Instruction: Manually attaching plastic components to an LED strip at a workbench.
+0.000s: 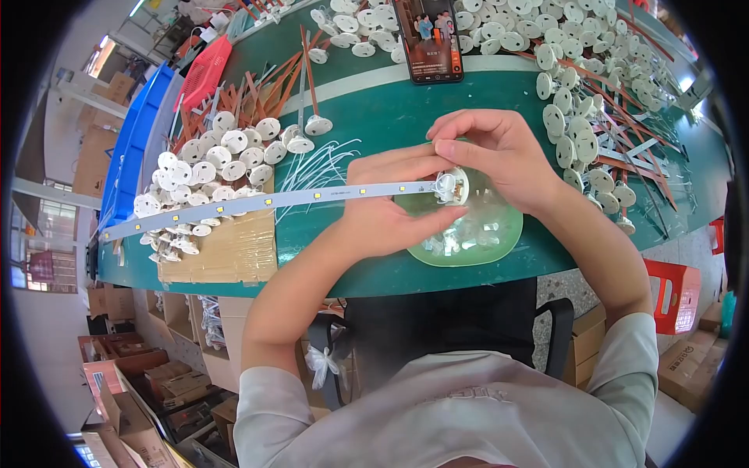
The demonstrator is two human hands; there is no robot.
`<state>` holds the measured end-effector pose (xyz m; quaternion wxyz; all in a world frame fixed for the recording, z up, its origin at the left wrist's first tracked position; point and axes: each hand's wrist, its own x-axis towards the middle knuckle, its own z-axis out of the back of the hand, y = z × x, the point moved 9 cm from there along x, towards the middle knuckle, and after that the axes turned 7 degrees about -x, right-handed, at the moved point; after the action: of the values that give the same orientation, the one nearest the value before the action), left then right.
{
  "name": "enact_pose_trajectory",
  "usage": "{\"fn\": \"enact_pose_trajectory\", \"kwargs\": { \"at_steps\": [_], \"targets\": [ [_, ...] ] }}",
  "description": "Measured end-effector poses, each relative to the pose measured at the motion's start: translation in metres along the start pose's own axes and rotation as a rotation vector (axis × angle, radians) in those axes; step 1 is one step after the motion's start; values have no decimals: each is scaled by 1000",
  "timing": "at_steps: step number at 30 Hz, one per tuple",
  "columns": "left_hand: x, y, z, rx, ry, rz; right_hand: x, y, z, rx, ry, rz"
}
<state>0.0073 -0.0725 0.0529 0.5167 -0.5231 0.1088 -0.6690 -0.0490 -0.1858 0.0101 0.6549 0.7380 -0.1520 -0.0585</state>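
A long pale LED strip point(289, 197) with small yellow chips reaches out to the left from my left hand point(378, 214). Its right end joins a white round cap point(460, 187), and clear or white wires curl at the joint. My left thumb and fingers close around this cap end. Just above it, my right hand point(507, 160) pinches thumb and forefinger together beside the left fingertips; anything between them is too small to make out. Under both hands sits a green translucent bowl point(503, 242) with small clear pieces inside.
White round caps on strips are heaped at left point(234, 142) on cardboard point(242, 253), and more caps point(581, 140) lie at right. Thin white wires point(316, 168) lie near the left heap. A phone point(427, 43) stands at the back, and a blue bin point(140, 140) lines the left edge.
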Motion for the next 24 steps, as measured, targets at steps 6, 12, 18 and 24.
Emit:
{"fn": "enact_pose_trajectory", "kwargs": {
  "at_steps": [6, 12, 18, 24],
  "targets": [
    [4, 2, 12, 63, -65, -28, -9, 39, 5, -615, -162, 326],
    [5, -1, 15, 122, -95, -53, -25, 66, -15, -994, -225, 690],
    [4, -1, 11, 198, -67, -38, -23, 67, -17, -1013, -171, 732],
    [2, -5, 10, 195, -60, -45, -17, 54, -10, -932, -106, 517]
  ]
}}
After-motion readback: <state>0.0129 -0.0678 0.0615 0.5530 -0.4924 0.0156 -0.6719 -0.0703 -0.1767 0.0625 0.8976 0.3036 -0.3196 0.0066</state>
